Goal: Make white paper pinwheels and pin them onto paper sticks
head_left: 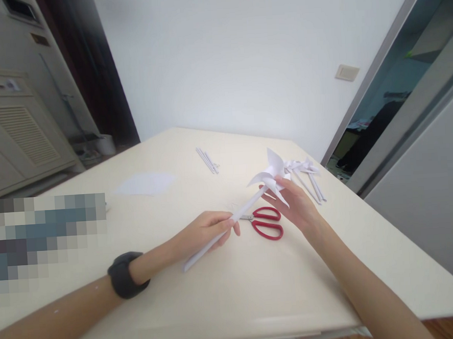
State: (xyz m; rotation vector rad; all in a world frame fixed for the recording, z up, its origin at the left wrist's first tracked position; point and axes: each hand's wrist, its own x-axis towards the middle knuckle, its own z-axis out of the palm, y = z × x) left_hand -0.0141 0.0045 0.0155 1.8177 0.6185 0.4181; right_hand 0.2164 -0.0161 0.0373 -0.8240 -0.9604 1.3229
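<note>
A white paper pinwheel [271, 176] on a rolled paper stick is held slantwise above the table, its head up and to the right. My left hand [207, 229] is closed around the middle of the stick. At the head, the fingers of my right hand [295, 201] pinch the pinwheel near its centre and one blade. Beneath the stick, between my hands, red-handled scissors [267, 223] lie on the table; my left fingers and the stick partly cover their blades.
Several finished paper pinwheels [311, 177] lie at the right of the cream table [234, 302]. Rolled paper sticks [206, 160] rest toward the back. White paper sheets [146, 184] lie at the left. A white wall [212, 63] stands behind the table.
</note>
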